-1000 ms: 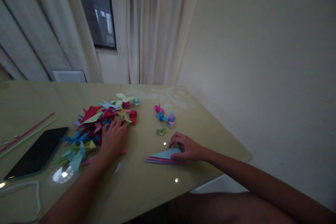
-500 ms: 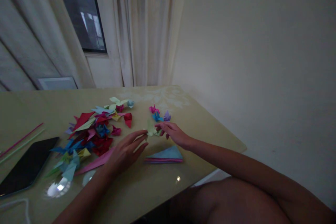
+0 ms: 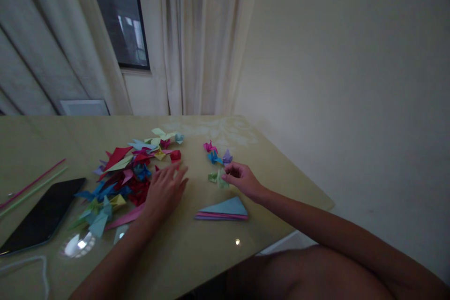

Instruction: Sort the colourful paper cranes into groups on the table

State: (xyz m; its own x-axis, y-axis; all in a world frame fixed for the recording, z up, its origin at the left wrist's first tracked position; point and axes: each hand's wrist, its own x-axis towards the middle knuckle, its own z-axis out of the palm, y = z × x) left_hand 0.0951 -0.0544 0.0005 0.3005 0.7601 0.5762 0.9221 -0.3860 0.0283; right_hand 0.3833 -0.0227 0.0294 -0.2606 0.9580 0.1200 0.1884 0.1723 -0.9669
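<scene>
Between the thumb and fingers of my right hand (image 3: 242, 179) is a pale green folded paper piece (image 3: 221, 179), low over the table. Its exact fold is too small to make out. My left hand (image 3: 167, 191) is open with fingers spread, slightly blurred, at the right edge of a pile of colourful folded paper pieces (image 3: 119, 161); it covers part of that pile. Just beyond my right hand lie a pink folded piece (image 3: 210, 146), a blue one (image 3: 213, 157) and a purple one (image 3: 227, 156). Nearer me rests a stack of folded paper triangles (image 3: 223, 208), blue on top.
A dark tablet or phone (image 3: 44, 213) lies on the table (image 3: 183, 253) at the left, beside a pink stick (image 3: 35, 180) and a green stick (image 3: 37, 191). A white cable (image 3: 44, 267) is at the lower left. The wall (image 3: 333, 79) stands at the right.
My left hand has let go of the pale green paper and moved left towards the pile. My right hand, now alone on that paper, has shifted slightly right. The view has turned slightly.
</scene>
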